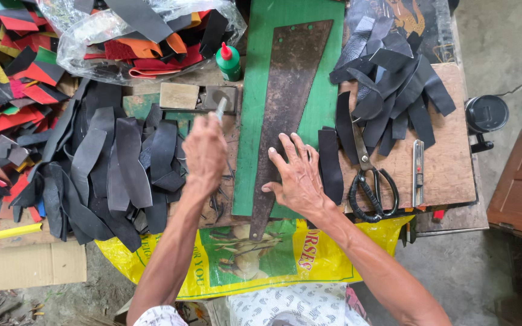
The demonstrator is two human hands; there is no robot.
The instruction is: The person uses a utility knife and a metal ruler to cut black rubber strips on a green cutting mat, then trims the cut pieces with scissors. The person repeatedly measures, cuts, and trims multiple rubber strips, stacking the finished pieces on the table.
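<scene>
lying under right grip (297,178): leather piece (285,108)

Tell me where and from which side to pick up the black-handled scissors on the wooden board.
Take the scissors by the two black handle loops, which lie at the near end, toward the person; the blades point away, toward the pile of dark strips. Come from the near side, beside the right hand, slipping the fingers into the loops. The utility knife lies close on the right, so approaching from there looks cramped.

I read this as a small leather-craft workshop: around the green cutting mat (321,90) lie heaped black leather strips (122,163), coloured offcuts (7,78), scissors (370,181), a utility knife (418,172) and a glue bottle (229,60).
</scene>
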